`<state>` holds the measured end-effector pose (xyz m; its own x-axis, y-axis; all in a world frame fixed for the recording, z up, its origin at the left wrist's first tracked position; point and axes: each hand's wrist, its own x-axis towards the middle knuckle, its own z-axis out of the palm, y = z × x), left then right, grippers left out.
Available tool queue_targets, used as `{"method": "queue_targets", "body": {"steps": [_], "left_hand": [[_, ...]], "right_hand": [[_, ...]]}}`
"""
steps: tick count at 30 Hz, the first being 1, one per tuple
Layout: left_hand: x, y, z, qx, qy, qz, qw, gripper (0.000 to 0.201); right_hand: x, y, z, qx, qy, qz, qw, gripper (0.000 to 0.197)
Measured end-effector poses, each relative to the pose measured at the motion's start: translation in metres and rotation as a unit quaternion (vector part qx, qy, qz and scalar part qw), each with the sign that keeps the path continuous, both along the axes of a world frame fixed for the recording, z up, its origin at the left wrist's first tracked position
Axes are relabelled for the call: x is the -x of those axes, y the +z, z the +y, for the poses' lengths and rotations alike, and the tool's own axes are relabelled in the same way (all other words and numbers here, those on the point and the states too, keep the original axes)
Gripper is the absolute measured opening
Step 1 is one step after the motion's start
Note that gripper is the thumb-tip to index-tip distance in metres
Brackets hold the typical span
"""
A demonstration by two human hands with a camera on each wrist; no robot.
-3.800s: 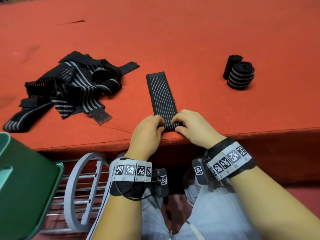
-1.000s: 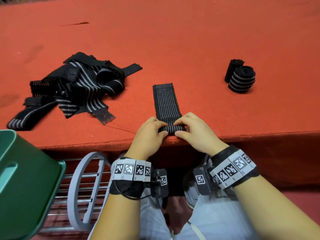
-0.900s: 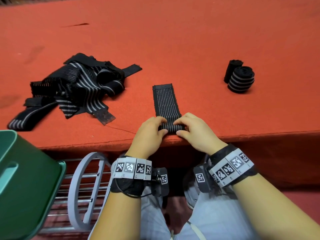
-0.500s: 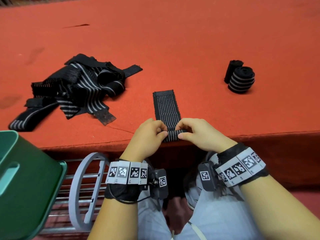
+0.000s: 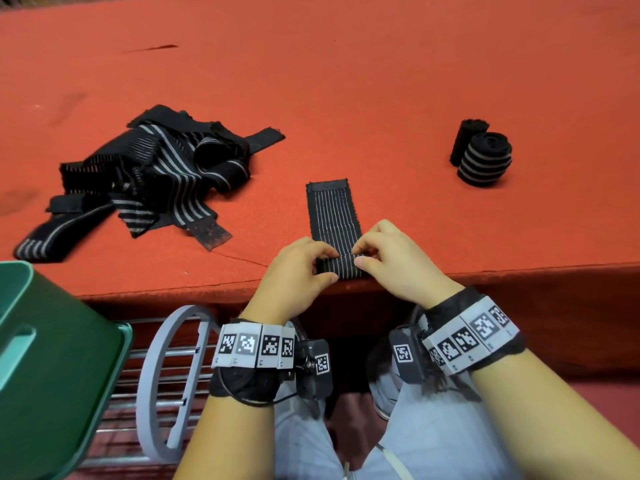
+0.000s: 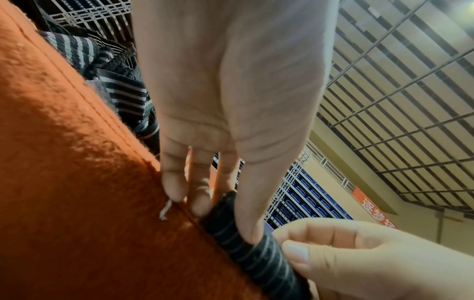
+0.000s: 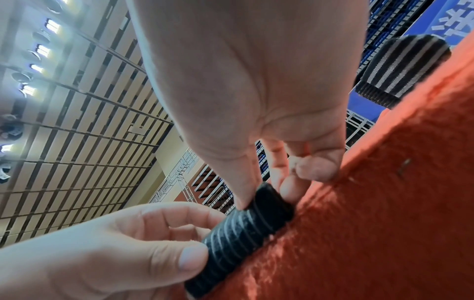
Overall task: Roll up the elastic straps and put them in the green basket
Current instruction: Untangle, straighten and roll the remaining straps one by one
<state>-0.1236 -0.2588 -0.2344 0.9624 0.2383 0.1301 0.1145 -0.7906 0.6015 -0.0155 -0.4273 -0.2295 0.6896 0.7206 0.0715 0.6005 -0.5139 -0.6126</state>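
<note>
A black elastic strap with thin grey stripes (image 5: pixel 334 213) lies flat on the orange table, running away from me. Its near end is wound into a small roll (image 5: pixel 341 265) (image 6: pixel 254 255) (image 7: pixel 241 229) at the table's front edge. My left hand (image 5: pixel 298 271) pinches the roll's left end between thumb and fingers. My right hand (image 5: pixel 391 261) pinches its right end the same way. A heap of unrolled straps (image 5: pixel 145 178) lies at the left. Two finished rolls (image 5: pixel 483 157) stand at the right. The green basket (image 5: pixel 52 368) is at the lower left, beside the table.
The orange felt table (image 5: pixel 346 81) stretches far back. Its front edge (image 5: pixel 519 268) runs just under my hands. A grey wire rack with a round frame (image 5: pixel 162 375) stands below, between the basket and my knees.
The roll has grown thicker and the flat part of the strap has grown shorter, its far end drawn toward me. Both hands have kept turning the roll at the table edge.
</note>
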Motion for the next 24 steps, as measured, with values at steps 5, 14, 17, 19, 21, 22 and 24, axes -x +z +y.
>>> {"method": "queue_targets", "body": {"steps": [5,14,17,19,21,22,24], "left_hand": [[-0.002,0.0,0.001,0.004,0.009,0.01,1.0,0.032],[-0.001,0.006,-0.006,0.02,0.029,0.028,0.999,0.028],[0.0,0.009,-0.007,0.011,0.036,0.044,0.998,0.037],[0.001,0.011,-0.007,0.023,0.037,0.046,0.998,0.035],[0.003,0.013,-0.006,0.045,0.027,0.054,0.997,0.032],[0.004,0.014,-0.005,0.051,0.02,0.061,0.997,0.031],[0.006,0.017,-0.004,0.053,0.005,0.08,0.995,0.029]], "right_hand": [[0.0,0.003,-0.001,0.001,0.014,-0.038,0.999,0.02],[0.001,0.0,0.001,0.04,0.019,-0.044,0.998,0.037],[0.0,0.002,0.0,0.025,0.021,-0.034,0.999,0.034],[0.0,0.004,-0.004,0.01,0.026,-0.016,0.999,0.03],[-0.002,0.008,-0.009,0.003,0.039,0.02,0.999,0.027],[-0.003,0.01,-0.012,0.008,0.047,0.036,0.998,0.025],[-0.007,0.012,-0.014,0.031,0.059,0.052,0.996,0.023]]}}
